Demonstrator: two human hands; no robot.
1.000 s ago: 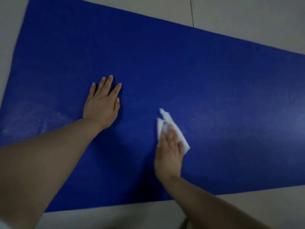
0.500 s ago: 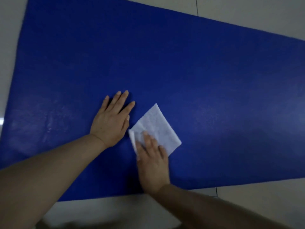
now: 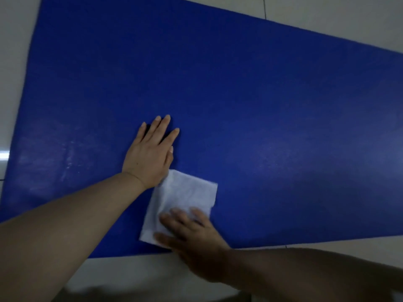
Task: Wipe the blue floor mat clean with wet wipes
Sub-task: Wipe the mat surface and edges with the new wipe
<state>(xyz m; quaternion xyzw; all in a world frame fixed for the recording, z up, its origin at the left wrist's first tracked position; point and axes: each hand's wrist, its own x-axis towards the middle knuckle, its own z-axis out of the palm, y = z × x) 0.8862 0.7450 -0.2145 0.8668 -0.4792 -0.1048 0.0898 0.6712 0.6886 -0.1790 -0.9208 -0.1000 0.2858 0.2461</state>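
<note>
The blue floor mat (image 3: 250, 101) lies flat across most of the view. My left hand (image 3: 150, 153) rests palm down on it with fingers straight and spread. A white wet wipe (image 3: 185, 192), unfolded into a rough square, lies on the mat just below and right of that hand, near the mat's front edge. My right hand (image 3: 192, 238) presses on the wipe's lower part with flat fingers; it is blurred. A corner of the wipe touches the heel of my left hand.
Pale tiled floor (image 3: 349, 16) surrounds the mat at the back, the left and the front. A faint whitish smear (image 3: 65, 155) shows on the mat's left part. The mat's front edge (image 3: 305, 244) runs just past my right wrist.
My right hand has slid the wipe left and toward me, from the mat's middle to near the front edge. The wipe went from bunched to spread flat. My left hand stayed planted.
</note>
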